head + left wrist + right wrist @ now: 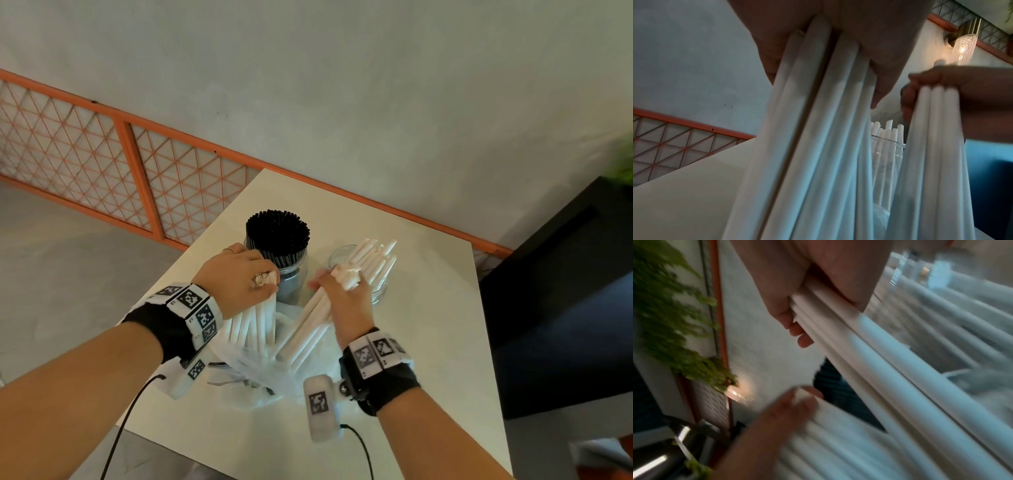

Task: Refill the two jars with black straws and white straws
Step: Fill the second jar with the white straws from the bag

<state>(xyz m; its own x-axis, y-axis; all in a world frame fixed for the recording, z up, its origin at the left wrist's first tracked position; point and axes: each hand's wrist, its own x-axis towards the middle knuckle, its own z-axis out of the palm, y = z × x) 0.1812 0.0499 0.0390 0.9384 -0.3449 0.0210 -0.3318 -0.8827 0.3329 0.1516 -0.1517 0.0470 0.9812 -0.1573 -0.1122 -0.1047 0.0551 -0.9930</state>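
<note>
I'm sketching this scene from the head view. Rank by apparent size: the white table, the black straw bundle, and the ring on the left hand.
1. white table, by far the largest.
2. black straw bundle.
3. ring on the left hand, tiny.
No close calls here.

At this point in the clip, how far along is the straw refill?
Done: the clear glass jar of black straws looks packed full. In hand: the left hand and the right hand each grip a bundle of white paper straws over a clear plastic bag. Left: the second clear glass jar holds only some white straws, so both bundles must go in.
</note>
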